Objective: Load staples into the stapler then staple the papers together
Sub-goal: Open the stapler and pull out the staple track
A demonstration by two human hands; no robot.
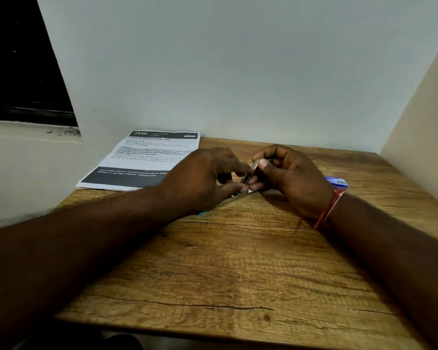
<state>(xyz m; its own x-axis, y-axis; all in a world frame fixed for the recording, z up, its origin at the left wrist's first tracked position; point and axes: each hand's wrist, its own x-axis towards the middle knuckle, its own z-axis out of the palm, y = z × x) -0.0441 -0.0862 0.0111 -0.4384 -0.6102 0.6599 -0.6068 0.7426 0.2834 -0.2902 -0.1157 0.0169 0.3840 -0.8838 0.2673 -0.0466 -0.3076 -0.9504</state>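
A small metal stapler (pixel 249 174) is held between both hands above the middle of the wooden table (pixel 238 261). My right hand (pixel 288 178) grips its upper end, thumb pressed on the silver top. My left hand (pixel 202 178) pinches the stapler's lower part with fingertips and thumb; a thin metal piece (pixel 235 196) pokes out below it toward the table. Whether staples are between the fingers is hidden. The printed papers (pixel 147 160) lie flat at the table's back left, partly covered by my left hand.
A small blue and white box (pixel 338 181) lies on the table behind my right wrist. White walls close in the table at the back and right. A dark window opening sits at upper left.
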